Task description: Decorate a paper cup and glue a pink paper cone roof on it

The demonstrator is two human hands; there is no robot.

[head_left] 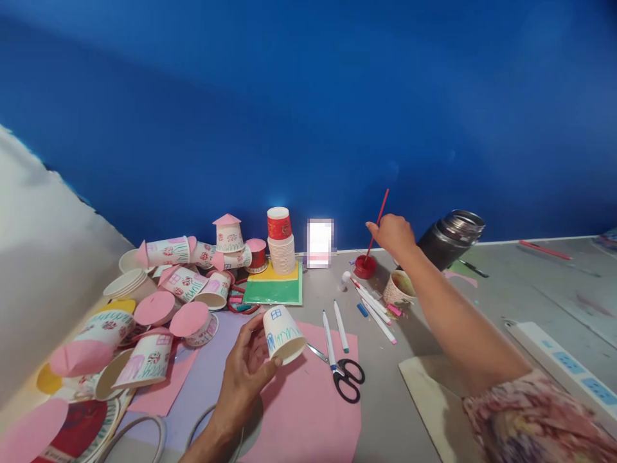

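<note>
My left hand (248, 363) holds a white paper cup (283, 334) tilted on its side, with a blue window and blue strokes drawn on it. Above the grey table, my right hand (393, 236) has its fingers closed at a thin red stick (378, 222), whose lower end stands in a small red pot (366, 266). Pink paper (308, 411) lies beneath the left hand's cup. Black-handled scissors (348, 381) and markers (339, 326) rest beside it.
Decorated cups (186, 283) with pink paper tops crowd the left side. A cup stack (281, 251) stands at the back. To the right are a patterned cup (399, 287), a dark flask (441, 241) and a white power strip (563, 360).
</note>
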